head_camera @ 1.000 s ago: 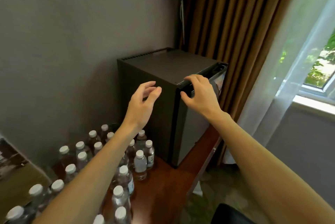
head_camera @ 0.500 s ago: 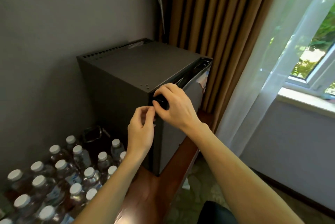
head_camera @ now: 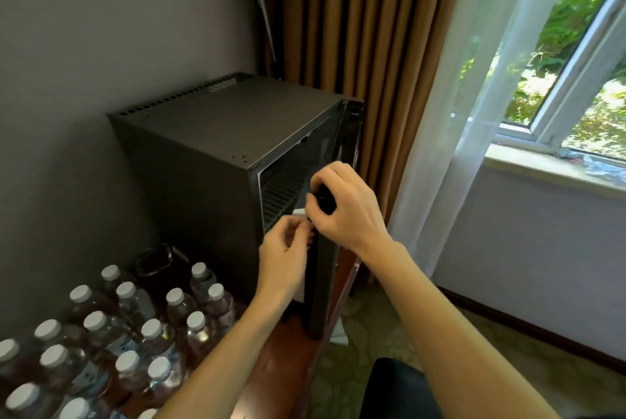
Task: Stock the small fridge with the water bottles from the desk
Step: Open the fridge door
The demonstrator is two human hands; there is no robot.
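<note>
A small dark grey fridge (head_camera: 203,134) stands on the wooden desk (head_camera: 281,354) against the wall. Its door (head_camera: 321,276) is swung out towards me, showing a wire shelf (head_camera: 284,188) inside. My right hand (head_camera: 345,208) grips the top corner of the door. My left hand (head_camera: 284,256) holds the door's edge just below, fingers curled on it. Several clear water bottles with white caps (head_camera: 111,334) stand on the desk to the left of the fridge.
A brown curtain (head_camera: 338,29) and a sheer white curtain (head_camera: 457,113) hang right of the fridge, beside a window (head_camera: 576,79). A lamp stem (head_camera: 262,12) runs up the grey wall. A dark chair edge (head_camera: 389,388) shows at the bottom.
The fridge door has swung from nearly closed to wide open, with my right hand pulling its top corner. My left hand moved from mid-air onto the door's edge.
</note>
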